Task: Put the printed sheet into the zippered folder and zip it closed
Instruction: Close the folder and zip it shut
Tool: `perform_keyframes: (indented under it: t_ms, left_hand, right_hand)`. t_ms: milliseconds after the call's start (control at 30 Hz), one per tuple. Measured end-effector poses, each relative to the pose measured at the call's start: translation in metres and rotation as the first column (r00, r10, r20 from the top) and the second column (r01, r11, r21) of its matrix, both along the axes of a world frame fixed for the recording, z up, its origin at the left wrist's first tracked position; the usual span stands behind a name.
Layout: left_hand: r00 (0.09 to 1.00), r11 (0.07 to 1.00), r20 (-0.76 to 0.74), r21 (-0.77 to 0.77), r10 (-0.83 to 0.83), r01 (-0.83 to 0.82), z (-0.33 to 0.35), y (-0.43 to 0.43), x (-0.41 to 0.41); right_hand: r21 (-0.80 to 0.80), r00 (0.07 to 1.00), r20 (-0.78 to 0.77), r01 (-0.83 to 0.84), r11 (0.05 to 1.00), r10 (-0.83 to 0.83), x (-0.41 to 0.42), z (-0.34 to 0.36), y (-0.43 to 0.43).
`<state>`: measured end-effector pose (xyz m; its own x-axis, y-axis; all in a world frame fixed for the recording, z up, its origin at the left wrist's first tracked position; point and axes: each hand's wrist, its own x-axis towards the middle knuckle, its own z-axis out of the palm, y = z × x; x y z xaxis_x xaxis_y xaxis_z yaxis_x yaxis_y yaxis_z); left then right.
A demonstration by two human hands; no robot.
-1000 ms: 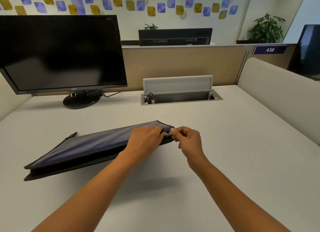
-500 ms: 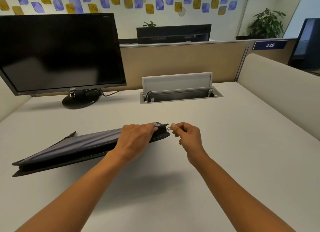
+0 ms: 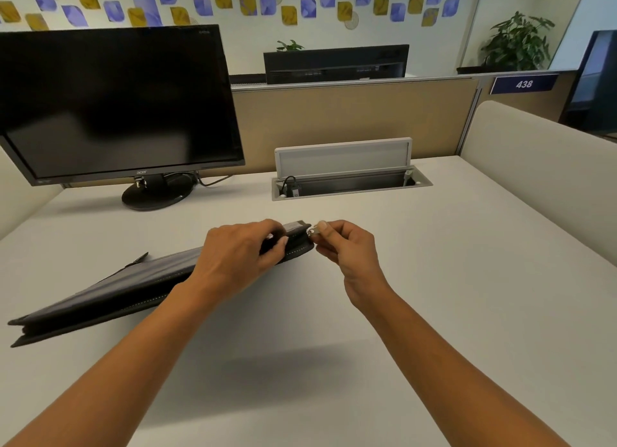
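A dark zippered folder lies on the white desk, stretching from the lower left toward the middle, its covers nearly together. My left hand grips the folder's right corner from above. Just to the right, my right hand pinches the small metal zipper pull at that corner between thumb and forefinger. The printed sheet is not visible; the folder's inside is hidden.
A black monitor on a round stand sits at the back left. An open cable tray with a raised lid is set in the desk behind the hands. Padded partitions border the desk at the right and back.
The folder's top cover has come down from tilted up to nearly flat. Both hands stay at the right corner, the right one still on the zipper pull.
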<state>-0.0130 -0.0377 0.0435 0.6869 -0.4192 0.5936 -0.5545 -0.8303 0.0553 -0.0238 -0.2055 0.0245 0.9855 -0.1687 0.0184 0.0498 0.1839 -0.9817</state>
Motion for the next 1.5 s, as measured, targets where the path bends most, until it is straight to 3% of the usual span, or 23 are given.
perform_keyframes:
  t_ms: [167, 333, 867, 1500]
  left_hand:
    - [0.992, 0.990, -0.016, -0.065, 0.123, -0.124, 0.016, -0.015, -0.005]
    - [0.989, 0.998, 0.136, 0.002, 0.055, -0.056, 0.021, -0.014, -0.012]
    - [0.955, 0.980, 0.295, -0.190, 0.002, 0.056, 0.010, 0.020, -0.025]
    - [0.975, 0.948, 0.187, -0.267, -0.124, 0.171, 0.010, 0.044, -0.036]
  right_hand:
    - [-0.012, 0.992, 0.120, -0.031, 0.999, 0.032, -0.004, 0.018, 0.011]
    - [-0.128, 0.981, 0.187, -0.027, 0.991, 0.051, -0.005, 0.028, 0.019]
    - [-0.226, 0.968, 0.247, 0.016, 0.974, 0.042, 0.030, 0.026, 0.033]
    - [-0.296, 0.958, 0.216, 0.250, 0.922, -0.190, 0.102, 0.019, 0.006]
